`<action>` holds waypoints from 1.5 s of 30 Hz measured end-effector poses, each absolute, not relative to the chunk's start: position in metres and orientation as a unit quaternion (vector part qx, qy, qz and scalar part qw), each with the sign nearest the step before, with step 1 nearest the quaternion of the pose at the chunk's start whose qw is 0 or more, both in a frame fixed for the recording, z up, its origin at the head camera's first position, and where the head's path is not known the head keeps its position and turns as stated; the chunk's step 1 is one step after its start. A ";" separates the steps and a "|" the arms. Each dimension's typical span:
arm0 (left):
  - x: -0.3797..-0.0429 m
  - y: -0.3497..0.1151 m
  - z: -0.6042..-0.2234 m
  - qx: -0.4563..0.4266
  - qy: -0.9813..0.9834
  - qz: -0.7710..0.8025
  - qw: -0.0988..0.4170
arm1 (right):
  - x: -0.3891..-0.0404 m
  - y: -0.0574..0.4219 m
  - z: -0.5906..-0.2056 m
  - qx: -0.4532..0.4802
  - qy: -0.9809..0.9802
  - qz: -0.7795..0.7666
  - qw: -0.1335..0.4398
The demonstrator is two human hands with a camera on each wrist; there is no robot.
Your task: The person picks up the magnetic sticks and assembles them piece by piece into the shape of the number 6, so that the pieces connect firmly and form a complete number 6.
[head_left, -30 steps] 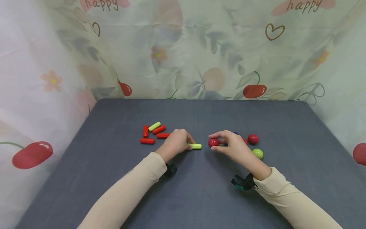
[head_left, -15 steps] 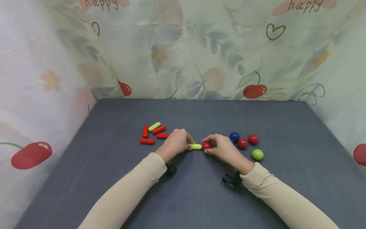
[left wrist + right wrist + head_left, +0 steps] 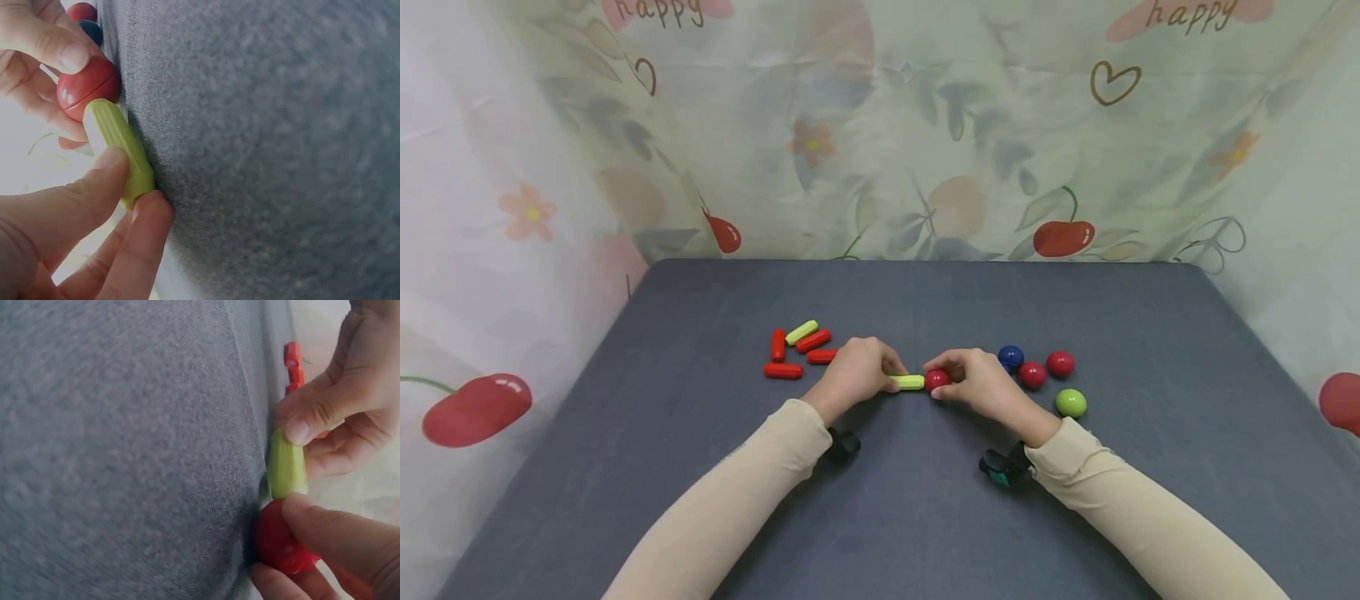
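Note:
In the head view my left hand (image 3: 859, 371) pinches a yellow-green ridged rod (image 3: 910, 382) between thumb and fingers, low over the dark table. My right hand (image 3: 985, 385) holds a glossy red ball (image 3: 936, 381) at the rod's right end. The left wrist view shows the rod's end (image 3: 106, 119) right against the red ball (image 3: 87, 87), which has a seam around it. From the right wrist the same rod (image 3: 287, 465) meets the ball (image 3: 275, 534), with a thumb lying over their join.
Left of my hands lie several red rods (image 3: 783, 371) and another yellow-green rod (image 3: 802, 332). On the right are a blue ball (image 3: 1011, 357) with more blue partly hidden by the hand, two red balls (image 3: 1061, 364) and a green ball (image 3: 1071, 403). A patterned curtain (image 3: 910, 125) hangs behind the table (image 3: 880, 517).
My right hand has moved left with the red ball, bringing it up to the end of the yellow-green rod. My left hand has stayed nearly still, gripping the rod.

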State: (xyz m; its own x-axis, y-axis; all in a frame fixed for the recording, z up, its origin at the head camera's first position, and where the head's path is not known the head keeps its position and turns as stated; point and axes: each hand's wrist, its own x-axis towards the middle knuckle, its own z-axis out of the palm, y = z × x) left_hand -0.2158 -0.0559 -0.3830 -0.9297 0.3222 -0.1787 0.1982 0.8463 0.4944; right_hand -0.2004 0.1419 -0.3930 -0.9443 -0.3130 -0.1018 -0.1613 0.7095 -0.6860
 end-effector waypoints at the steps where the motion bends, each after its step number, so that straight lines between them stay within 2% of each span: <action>1: -0.216 -0.056 -0.383 0.135 0.951 0.245 0.129 | -0.201 0.142 -0.393 -0.129 0.917 -0.362 0.108; 45: -0.217 -0.056 -0.383 0.117 0.949 0.256 0.139 | -0.205 0.143 -0.393 -0.115 0.914 -0.366 0.131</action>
State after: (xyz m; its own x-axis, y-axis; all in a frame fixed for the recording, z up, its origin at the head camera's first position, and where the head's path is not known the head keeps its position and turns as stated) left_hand -0.2173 -0.0558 -0.3830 -0.9340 0.2940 -0.2032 0.1517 0.8409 0.5195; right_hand -0.2053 0.1425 -0.3932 -0.9390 -0.3063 -0.1560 -0.1140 0.7057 -0.6993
